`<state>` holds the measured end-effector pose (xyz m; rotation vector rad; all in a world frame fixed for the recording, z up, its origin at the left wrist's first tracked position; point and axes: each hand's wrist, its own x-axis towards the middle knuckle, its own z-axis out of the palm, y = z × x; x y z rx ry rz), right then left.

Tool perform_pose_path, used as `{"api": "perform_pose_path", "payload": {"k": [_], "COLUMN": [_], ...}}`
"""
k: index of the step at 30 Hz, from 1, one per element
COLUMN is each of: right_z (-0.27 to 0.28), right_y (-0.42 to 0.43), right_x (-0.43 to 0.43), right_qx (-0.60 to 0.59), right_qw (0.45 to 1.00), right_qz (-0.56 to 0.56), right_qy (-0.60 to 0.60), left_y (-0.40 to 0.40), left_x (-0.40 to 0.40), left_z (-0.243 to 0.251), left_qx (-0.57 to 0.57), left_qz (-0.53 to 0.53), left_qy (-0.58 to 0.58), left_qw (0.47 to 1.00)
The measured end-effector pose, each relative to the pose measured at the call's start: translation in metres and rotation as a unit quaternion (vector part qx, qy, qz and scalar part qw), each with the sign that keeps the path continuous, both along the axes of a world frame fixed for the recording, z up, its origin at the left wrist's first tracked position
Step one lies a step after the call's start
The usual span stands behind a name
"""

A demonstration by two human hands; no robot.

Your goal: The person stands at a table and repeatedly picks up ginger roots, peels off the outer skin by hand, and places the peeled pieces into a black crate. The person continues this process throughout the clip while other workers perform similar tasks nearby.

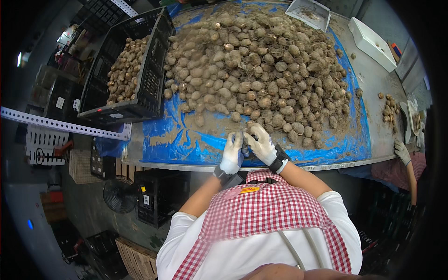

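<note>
My left hand (232,151), in a white work glove with a bluish palm, is raised at the near edge of the table. My right hand (261,144), gloved alike, meets it at the fingertips. Both hands have bent fingers, and whatever may be between them is hidden or too small to make out. Just beyond them spreads a large heap of soil-covered taro corms (259,73), some with hairy roots. The heap lies on a muddy blue plastic sheet (175,148) over the metal table.
At the left, a black plastic crate (120,106) holds many cleaner corms, tilted towards me. A white foam box (371,43) and a white plastic tray (308,15) stand at the far right. Small corms (389,110) lie near a co-worker's gloved hand (402,152). A perforated metal bar (63,124) juts at left.
</note>
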<state>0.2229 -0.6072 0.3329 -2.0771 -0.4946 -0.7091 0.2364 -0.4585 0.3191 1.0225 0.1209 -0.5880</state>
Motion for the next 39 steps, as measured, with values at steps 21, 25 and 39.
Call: {"api": "perform_pose_path", "payload": {"k": [21, 25, 39], "right_z": [0.008, 0.012, -0.006], "right_y": [-0.006, -0.003, -0.013], "right_x": [-0.009, -0.011, -0.005], "right_qx": [0.122, 0.086, 0.069], "right_qw": [0.987, 0.992, 0.982], "right_qz": [0.048, 0.043, 0.001], "right_qy": [0.088, 0.079, 0.178], "left_y": [0.020, 0.018, 0.020], "left_x": [0.006, 0.006, -0.003], "left_z": [0.018, 0.027, 0.021], "left_qx": [-0.084, -0.040, 0.156], "left_qz": [-0.102, -0.092, -0.071], "left_qy": [0.031, 0.023, -0.007], "left_qw": [0.991, 0.995, 0.985]}}
